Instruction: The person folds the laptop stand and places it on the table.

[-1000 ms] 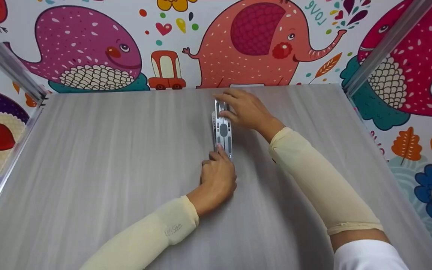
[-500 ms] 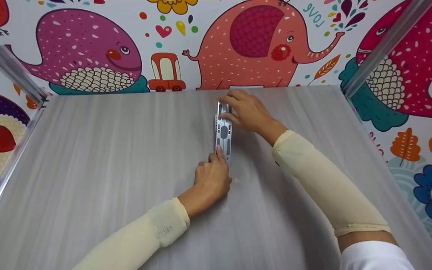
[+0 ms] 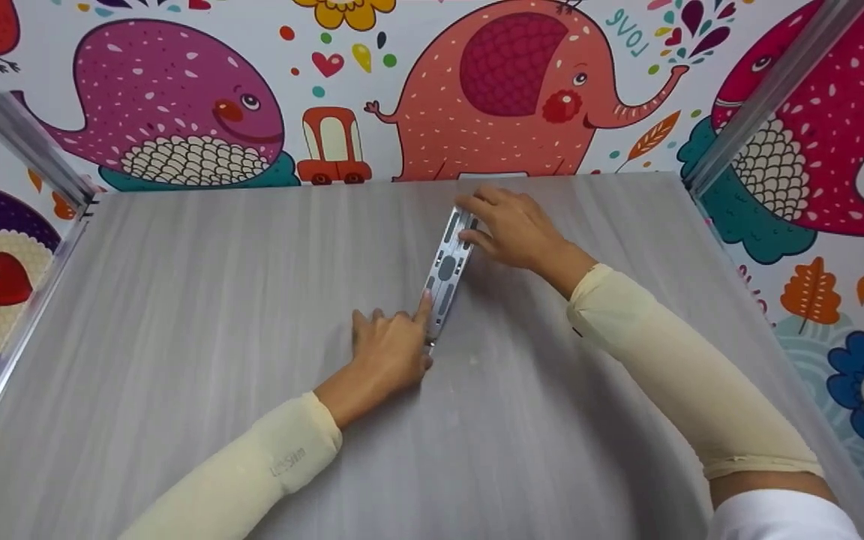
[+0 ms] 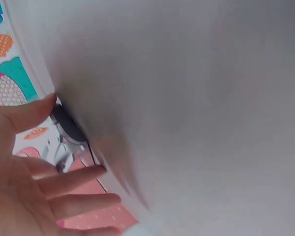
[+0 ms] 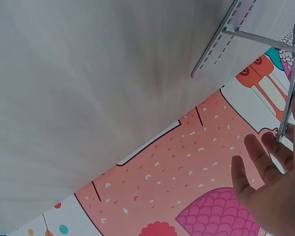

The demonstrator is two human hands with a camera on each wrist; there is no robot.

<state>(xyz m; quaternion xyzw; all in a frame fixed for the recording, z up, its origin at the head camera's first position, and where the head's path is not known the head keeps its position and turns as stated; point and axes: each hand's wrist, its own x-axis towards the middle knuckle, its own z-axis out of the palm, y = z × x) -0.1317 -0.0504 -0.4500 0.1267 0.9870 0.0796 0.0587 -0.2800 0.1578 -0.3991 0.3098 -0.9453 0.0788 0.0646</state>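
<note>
Left hand (image 3: 391,345): index finger laid on stand's 7 o'clock end, thumb close in at same end, narrow pinch; other fingers spread, loose.
Right hand (image 3: 523,231): thumb and index finger slightly apart, pinching stand's 1 o'clock end.
Metal stand (image 3: 450,247): between both hands, from counter centre toward 12; long axis 1 to 7 o'clock, slotted face to head camera.
Strut (image 5: 258,38): in right wrist view, links slotted lower plate (image 5: 226,32) and upper plate (image 5: 292,73), plates apart; lower plate's contact with counter, cannot tell.
Counter (image 3: 214,337): grey, streaked, below stand and hands.
Arm covers: cream, left one (image 3: 252,469) in from 7 o'clock, right one (image 3: 672,367) from 5.
Wall prints: elephant (image 3: 477,146) at 12, car (image 3: 333,161) at 11, purple whale (image 3: 177,90) at 10.
Posts: metal, left post (image 3: 34,124) at 10, right post (image 3: 769,101) at 2.
</note>
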